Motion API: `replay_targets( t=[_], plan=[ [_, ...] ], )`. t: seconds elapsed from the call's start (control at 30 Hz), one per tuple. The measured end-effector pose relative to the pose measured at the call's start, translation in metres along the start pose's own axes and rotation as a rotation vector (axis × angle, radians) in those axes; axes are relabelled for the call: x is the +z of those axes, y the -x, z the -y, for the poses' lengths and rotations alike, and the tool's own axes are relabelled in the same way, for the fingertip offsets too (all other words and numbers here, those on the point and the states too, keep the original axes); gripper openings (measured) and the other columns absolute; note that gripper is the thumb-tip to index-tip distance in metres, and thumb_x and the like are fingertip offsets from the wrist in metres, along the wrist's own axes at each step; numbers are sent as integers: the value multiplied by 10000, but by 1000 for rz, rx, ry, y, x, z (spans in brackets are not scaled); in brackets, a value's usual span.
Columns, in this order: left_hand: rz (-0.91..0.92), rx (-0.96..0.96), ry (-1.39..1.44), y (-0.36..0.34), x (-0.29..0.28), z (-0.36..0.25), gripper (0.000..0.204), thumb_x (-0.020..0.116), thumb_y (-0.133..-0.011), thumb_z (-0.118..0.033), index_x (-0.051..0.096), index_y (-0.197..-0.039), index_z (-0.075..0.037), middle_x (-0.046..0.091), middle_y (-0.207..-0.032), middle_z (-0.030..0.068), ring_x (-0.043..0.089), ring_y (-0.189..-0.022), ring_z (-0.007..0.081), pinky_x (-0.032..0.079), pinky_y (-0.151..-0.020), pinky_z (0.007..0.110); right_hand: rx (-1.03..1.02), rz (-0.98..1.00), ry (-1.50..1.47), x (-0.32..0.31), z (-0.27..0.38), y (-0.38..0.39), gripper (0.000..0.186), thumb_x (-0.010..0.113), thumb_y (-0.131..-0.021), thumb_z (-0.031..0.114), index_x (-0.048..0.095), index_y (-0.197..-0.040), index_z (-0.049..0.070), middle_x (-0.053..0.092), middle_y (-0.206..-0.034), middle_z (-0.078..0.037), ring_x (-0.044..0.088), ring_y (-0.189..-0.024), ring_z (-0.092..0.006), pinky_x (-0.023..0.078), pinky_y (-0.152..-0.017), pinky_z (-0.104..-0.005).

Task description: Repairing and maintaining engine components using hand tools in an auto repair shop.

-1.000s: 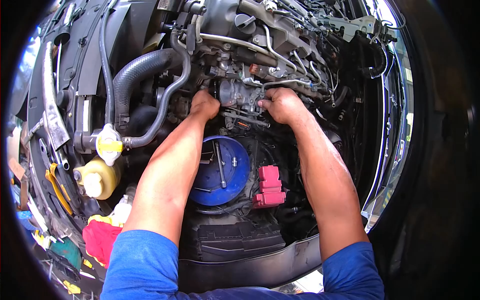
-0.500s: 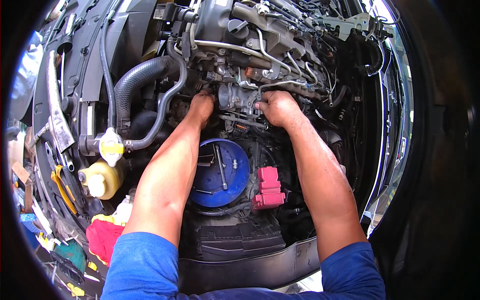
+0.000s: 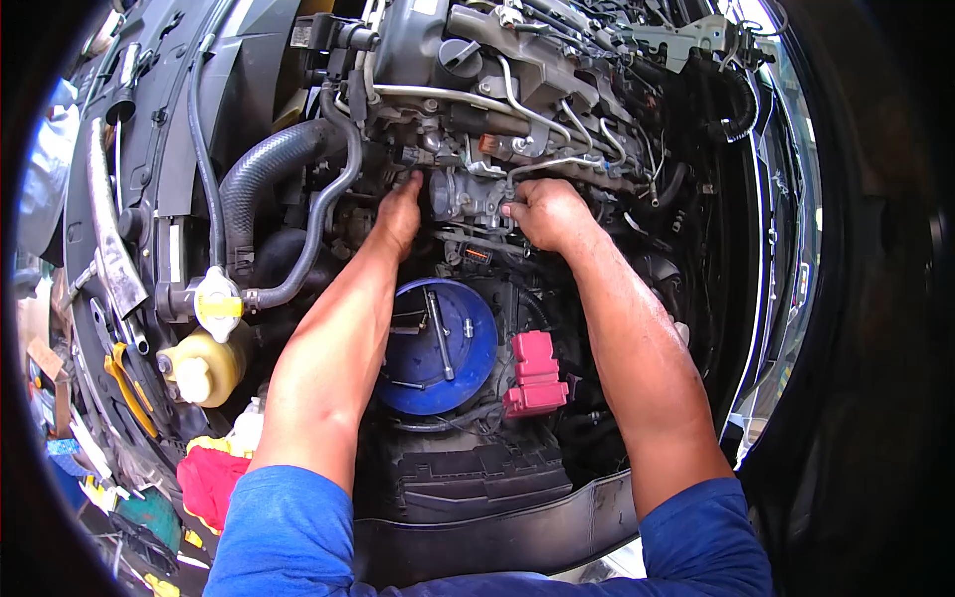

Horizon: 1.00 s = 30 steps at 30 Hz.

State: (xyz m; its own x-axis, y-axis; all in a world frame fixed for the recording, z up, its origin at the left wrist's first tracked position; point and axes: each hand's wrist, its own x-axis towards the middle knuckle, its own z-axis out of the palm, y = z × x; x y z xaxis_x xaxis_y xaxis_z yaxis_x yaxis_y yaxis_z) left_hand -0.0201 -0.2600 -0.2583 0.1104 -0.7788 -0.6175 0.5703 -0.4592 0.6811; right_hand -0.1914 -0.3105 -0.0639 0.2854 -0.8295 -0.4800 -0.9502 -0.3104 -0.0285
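Observation:
A grey cast-metal housing with a round opening at its left end [image 3: 466, 196] sits low on the engine, between my two hands. It looks like a throttle body. My right hand [image 3: 550, 213] is curled round its right end, with the thumb pressed on the edge and the other fingers mostly hidden behind it. My left hand [image 3: 400, 217] is beside the round opening, thumb pointing up and a small gap between it and the housing. The other fingers of that hand reach down out of sight. Below the housing is a dark connector with an orange strip [image 3: 478, 255].
A blue round dish [image 3: 468, 368] holding a ratchet and other small tools lies between my forearms. Nearby are a red terminal cover [image 3: 535, 373] and a black battery [image 3: 482, 478]. Thick hoses [image 3: 244, 189], a yellowish reservoir [image 3: 204, 368] and a red cloth [image 3: 211, 483] are at left.
My left hand's thumb has straightened upward and the hand has turned slightly beside the housing. My right hand keeps its place on the housing. The whole view has shifted a little.

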Motion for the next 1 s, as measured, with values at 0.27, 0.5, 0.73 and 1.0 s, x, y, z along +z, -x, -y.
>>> replay_targets(
  t=[0.27, 0.5, 0.73, 1.0],
  plan=[
    [-81, -257, -322, 11, 0, -16, 881, 390, -983, -696, 407, -1514, 8, 386, -1569, 254, 339, -1471, 387, 287, -1171, 469, 22, 2, -42, 0, 0, 1, 355, 700, -889, 385, 731, -1013, 54, 714, -1037, -205, 664, -1038, -406, 522, -923, -488],
    [153, -256, -68, 17, 8, -21, 971, 406, -957, -746, 209, -1608, -52, 192, -1676, 188, 157, -1546, 349, 162, -1216, 525, -6, -25, -48, 1, 0, 1, 352, 713, -881, 377, 730, -1004, 48, 712, -984, -217, 671, -988, -413, 529, -884, -479],
    [165, -298, 59, 4, -3, 2, 972, 381, -947, -772, 188, -1622, -99, 142, -1690, 170, 94, -1559, 325, 93, -1220, 559, -32, -69, -59, 6, -4, 0, 335, 726, -870, 363, 733, -972, 44, 708, -917, -221, 677, -938, -415, 531, -839, -476],
    [192, -169, 67, -7, -3, 8, 913, 377, -954, -758, 205, -1629, -168, 161, -1701, 64, 168, -1541, 309, 149, -1201, 585, 11, 7, -61, -1, 0, 4, 334, 687, -904, 364, 733, -1028, 56, 715, -1058, -199, 665, -1053, -399, 521, -941, -483]
  ],
)
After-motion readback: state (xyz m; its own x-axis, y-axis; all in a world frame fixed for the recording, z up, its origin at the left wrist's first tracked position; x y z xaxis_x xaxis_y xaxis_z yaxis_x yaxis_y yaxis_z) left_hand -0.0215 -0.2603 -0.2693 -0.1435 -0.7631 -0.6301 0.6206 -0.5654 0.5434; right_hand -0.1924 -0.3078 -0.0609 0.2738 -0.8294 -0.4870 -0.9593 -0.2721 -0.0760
